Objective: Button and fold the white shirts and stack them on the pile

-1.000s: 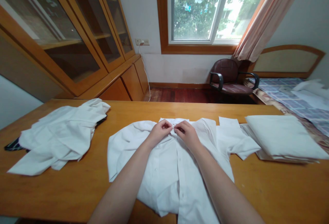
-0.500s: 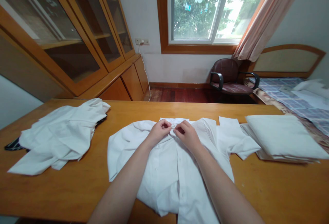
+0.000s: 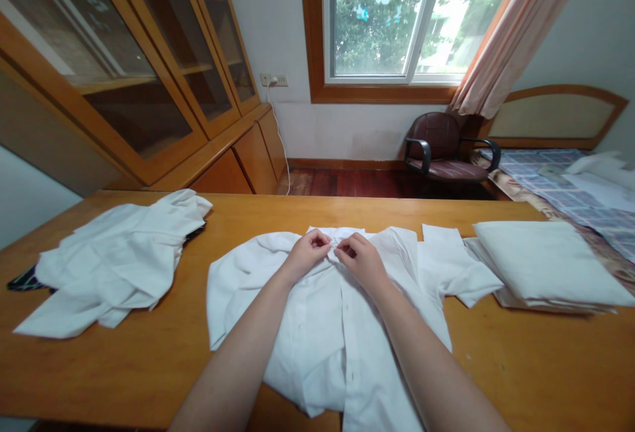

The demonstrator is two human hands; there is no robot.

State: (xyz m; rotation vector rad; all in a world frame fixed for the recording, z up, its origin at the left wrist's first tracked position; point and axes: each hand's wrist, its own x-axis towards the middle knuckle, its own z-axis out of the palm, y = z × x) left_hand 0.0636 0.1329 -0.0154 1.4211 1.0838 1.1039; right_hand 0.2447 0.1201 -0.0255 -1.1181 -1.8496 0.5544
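Observation:
A white short-sleeved shirt (image 3: 317, 326) lies spread in front of me, its collar toward the far edge and its front placket running down the middle. The lower front hangs partly apart, with buttonholes showing on the right-hand strip. Near the collar, my left hand (image 3: 311, 250) pinches the shirt's front edge between thumb and fingers. Close beside it, almost touching, my right hand (image 3: 358, 253) pinches the other front edge. Any button between the fingertips is too small to make out. One sleeve (image 3: 464, 270) stretches out to the right.
The wooden table (image 3: 163, 372) carries a crumpled white garment pile (image 3: 124, 253) with dark fabric beneath at left. Folded white cloths (image 3: 546, 263) are stacked at right, by the sleeve. Beyond stand a glass-door cabinet (image 3: 198, 128), an armchair (image 3: 439, 147) and a bed (image 3: 546, 161).

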